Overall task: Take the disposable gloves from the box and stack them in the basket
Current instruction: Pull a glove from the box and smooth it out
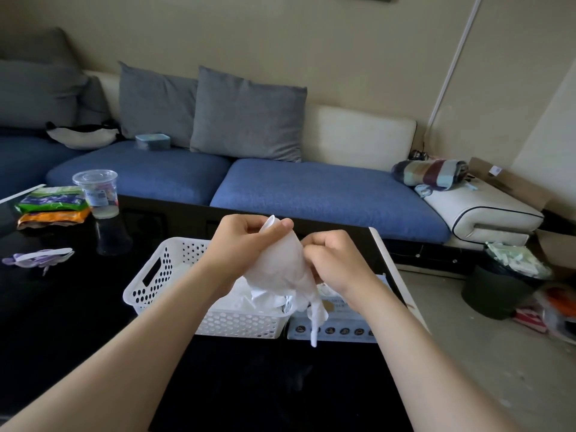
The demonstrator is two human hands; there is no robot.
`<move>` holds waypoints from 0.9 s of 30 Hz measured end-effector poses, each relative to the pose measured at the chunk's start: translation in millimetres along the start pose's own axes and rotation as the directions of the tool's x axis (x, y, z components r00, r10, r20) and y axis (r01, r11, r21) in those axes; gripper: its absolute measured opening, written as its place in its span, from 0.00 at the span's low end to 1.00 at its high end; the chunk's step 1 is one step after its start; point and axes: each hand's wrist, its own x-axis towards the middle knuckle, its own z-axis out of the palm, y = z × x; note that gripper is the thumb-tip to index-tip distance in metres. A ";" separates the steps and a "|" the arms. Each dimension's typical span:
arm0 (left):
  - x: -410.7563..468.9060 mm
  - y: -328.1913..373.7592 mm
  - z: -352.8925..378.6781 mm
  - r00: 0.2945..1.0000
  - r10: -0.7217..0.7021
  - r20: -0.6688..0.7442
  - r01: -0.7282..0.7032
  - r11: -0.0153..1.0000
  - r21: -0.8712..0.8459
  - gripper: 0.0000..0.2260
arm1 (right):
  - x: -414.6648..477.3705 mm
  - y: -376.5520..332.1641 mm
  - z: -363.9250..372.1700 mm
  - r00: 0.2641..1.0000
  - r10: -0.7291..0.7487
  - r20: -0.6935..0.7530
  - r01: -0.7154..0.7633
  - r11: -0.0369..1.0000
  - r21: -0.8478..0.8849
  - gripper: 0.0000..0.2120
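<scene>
Both hands, left (246,241) and right (333,260), pinch one thin glove (280,266) held above the basket (149,285) beside the box (336,325); its dangling fingers may snag the rim or crumple, spoiling the stack

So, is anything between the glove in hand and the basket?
Nothing visible. The left hand and right hand hold the glove over the right end of the basket; its top is open, with only other gloves inside.
</scene>
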 end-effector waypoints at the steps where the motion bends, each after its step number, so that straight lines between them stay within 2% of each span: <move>1: -0.3 -0.8 -1.1 1.000 -0.019 0.001 0.019 1.000 0.001 0.17 | 1.6 0.3 -0.2 1.000 0.007 0.000 -0.007 1.000 0.001 0.19; 4: -0.3 -4.5 -6.5 0.998 -0.055 0.017 0.054 0.998 0.017 0.19 | 3.8 1.3 -0.9 0.997 0.012 0.070 -0.016 0.998 0.058 0.13; 6: -1.1 -5.9 -8.8 0.999 -0.046 0.022 0.045 0.998 0.039 0.21 | 3.8 2.9 0.3 0.988 0.036 0.149 -0.048 0.996 0.081 0.20; 8: -1.6 -4.9 -9.7 0.999 -0.035 0.000 0.035 0.998 0.049 0.19 | 2.2 5.1 4.0 0.986 0.018 0.166 -0.021 1.000 0.017 0.17; 11: -0.4 -3.8 -9.7 1.000 0.001 -0.031 0.001 0.997 0.072 0.21 | 2.4 5.1 7.9 0.990 -0.017 0.137 0.029 0.996 -0.085 0.07; 15: -0.7 -3.8 -12.2 0.999 0.014 -0.046 -0.011 0.998 0.059 0.19 | 3.1 0.3 8.9 0.998 -0.009 0.064 0.016 0.994 -0.111 0.15; 19: -1.5 -2.5 -11.6 1.000 0.017 -0.022 -0.016 1.000 0.019 0.18 | 7.2 4.2 6.6 1.000 0.026 0.002 -0.025 0.990 -0.136 0.14; 23: -1.9 -1.8 -11.1 1.000 0.016 0.001 -0.016 1.000 -0.001 0.16 | 6.0 4.6 -4.5 0.998 0.051 -0.023 -0.051 0.999 0.000 0.10; 27: -2.9 -0.8 -10.0 0.994 -0.026 0.109 0.039 0.993 -0.115 0.19 | 1.6 6.1 -14.2 0.987 0.137 0.087 -0.158 0.937 0.313 0.11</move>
